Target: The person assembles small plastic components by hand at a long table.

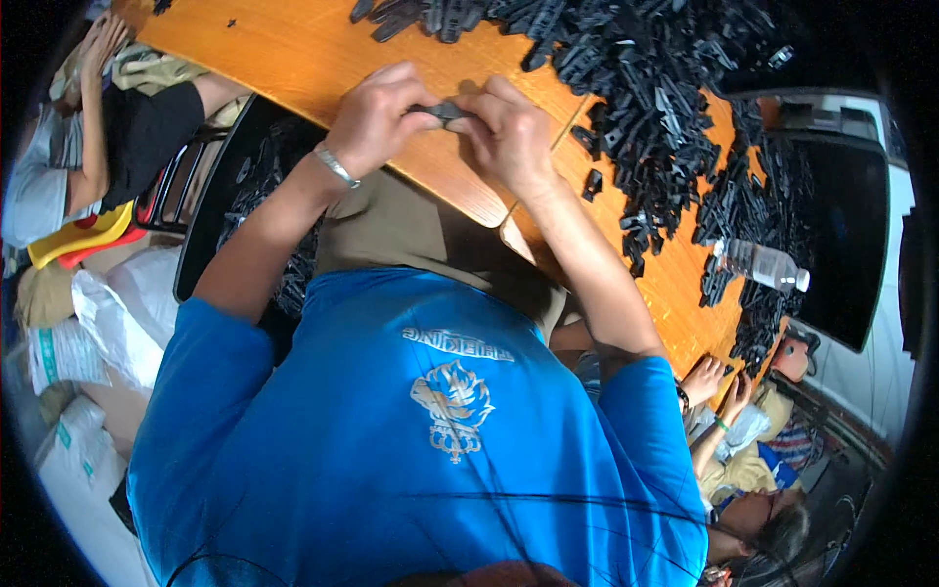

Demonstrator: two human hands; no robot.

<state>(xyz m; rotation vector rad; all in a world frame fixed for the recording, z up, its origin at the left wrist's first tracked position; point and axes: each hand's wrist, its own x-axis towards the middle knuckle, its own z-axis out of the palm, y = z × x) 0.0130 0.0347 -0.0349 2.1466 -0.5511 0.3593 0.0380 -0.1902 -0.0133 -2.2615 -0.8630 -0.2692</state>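
Between my two hands, just over the near edge of the orange wooden table, is a small dark plastic piece. My left hand pinches its left end between thumb and fingers; a silver bracelet circles that wrist. The other end is gripped by the thumb and fingers of my right hand. Fingers cover part of the piece, so its exact kind cannot be made out. Similar black plastic pieces lie heaped on the table, beyond and to the right of my right hand.
On the right, a clear plastic bottle lies on the heap. A black tray with more pieces is left of my lap. One person sits at the left; another person's hands are at the table's right end. White sacks stand lower left.
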